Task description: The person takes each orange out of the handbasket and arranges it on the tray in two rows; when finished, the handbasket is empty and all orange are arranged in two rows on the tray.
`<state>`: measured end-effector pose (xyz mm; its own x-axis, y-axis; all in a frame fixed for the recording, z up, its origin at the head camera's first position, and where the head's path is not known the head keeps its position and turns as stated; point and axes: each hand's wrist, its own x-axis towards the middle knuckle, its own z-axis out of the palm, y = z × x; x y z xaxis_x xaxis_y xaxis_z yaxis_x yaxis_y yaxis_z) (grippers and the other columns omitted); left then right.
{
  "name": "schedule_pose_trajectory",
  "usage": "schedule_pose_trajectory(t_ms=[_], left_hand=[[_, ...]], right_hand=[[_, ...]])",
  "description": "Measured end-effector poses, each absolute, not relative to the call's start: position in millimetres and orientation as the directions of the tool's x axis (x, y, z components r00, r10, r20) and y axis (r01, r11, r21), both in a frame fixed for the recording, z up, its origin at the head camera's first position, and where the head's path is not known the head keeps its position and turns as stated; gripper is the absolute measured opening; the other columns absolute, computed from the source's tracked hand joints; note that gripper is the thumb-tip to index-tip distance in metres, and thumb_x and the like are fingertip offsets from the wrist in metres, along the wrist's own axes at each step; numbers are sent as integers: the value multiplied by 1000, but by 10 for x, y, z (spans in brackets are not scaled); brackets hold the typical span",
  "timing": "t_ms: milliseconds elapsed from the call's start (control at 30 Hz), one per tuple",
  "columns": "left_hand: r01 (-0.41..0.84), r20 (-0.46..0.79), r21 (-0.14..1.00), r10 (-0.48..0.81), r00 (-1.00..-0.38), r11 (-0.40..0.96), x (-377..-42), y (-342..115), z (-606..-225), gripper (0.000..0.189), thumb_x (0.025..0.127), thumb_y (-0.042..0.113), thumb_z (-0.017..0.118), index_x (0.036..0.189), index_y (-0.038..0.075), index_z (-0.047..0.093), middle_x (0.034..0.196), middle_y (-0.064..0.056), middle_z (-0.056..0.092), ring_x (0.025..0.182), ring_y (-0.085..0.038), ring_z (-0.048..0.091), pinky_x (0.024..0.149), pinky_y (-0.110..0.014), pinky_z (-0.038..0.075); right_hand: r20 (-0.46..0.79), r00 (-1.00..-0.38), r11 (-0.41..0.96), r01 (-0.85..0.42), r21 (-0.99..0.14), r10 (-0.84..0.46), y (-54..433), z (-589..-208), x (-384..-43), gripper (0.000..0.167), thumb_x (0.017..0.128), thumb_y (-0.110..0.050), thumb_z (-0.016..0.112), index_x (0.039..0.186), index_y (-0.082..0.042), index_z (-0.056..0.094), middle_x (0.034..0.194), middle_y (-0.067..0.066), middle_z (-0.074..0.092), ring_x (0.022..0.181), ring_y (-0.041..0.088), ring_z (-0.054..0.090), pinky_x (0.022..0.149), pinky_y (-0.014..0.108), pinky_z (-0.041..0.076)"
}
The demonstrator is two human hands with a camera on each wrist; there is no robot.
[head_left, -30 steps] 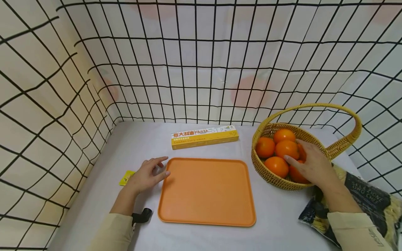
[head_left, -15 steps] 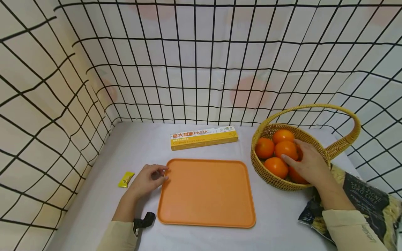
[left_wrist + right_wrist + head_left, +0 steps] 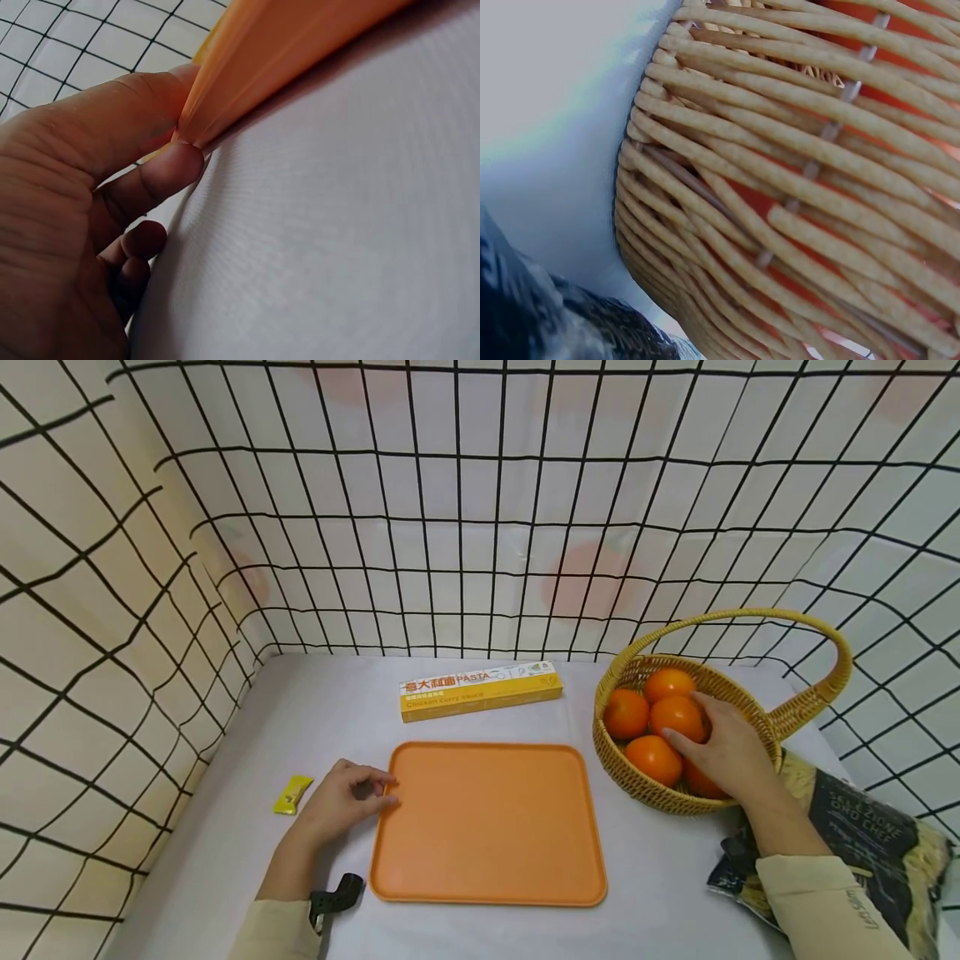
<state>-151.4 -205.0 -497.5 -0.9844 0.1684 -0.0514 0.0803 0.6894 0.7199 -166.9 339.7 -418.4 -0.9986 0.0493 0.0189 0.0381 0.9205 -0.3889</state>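
Observation:
My left hand [image 3: 337, 803] pinches the left rim of a flat orange tray [image 3: 487, 827]. In the left wrist view, thumb and finger meet at the edge of the tray [image 3: 247, 67], which lies on white cloth. At the right, my right hand [image 3: 731, 747] reaches into a yellow woven basket [image 3: 637, 777] holding several oranges. Its thumb and fingers curl round an orange [image 3: 677, 717] near the middle; the palm hides part of the fruit. Only the weave of the basket [image 3: 780, 165], with orange showing through gaps, fills the right wrist view, without the hand.
A yellow and white pasta box [image 3: 480, 691] lies behind the tray. A small yellow wrapped packet [image 3: 292, 795] is left of my left hand. A dark pasta bag [image 3: 862, 852] lies under my right forearm. Black wire grid [image 3: 495, 527] walls stand at the back and sides.
My left thumb and forefinger have closed together on the tray's rim, and the yellow packet shows fully beside the hand. My right hand stays at the oranges. The head view has shifted slightly.

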Motion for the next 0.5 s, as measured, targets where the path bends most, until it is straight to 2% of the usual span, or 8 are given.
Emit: schedule_pose_trajectory(t_ms=[367, 500], left_hand=[[44, -82, 722, 149, -985, 691, -1500, -2025, -4967, 25, 80, 35, 88, 98, 23, 77, 89, 4, 59, 93, -17, 45, 81, -32, 36], [28, -96, 718, 139, -986, 695, -1503, -2018, -4951, 25, 80, 36, 88, 99, 24, 76, 91, 3, 58, 93, -17, 44, 82, -34, 36]], right_hand=[[36, -999, 922, 25, -387, 42, 3387, -4191, -1674, 87, 97, -53, 63, 154, 4, 31, 150, 38, 37, 132, 58, 38, 105, 74, 33], [38, -998, 921, 29, -388, 48, 3396, -4216, -1673, 86, 97, -54, 62, 154, 3, 32, 150, 38, 36, 131, 57, 39, 104, 73, 34]])
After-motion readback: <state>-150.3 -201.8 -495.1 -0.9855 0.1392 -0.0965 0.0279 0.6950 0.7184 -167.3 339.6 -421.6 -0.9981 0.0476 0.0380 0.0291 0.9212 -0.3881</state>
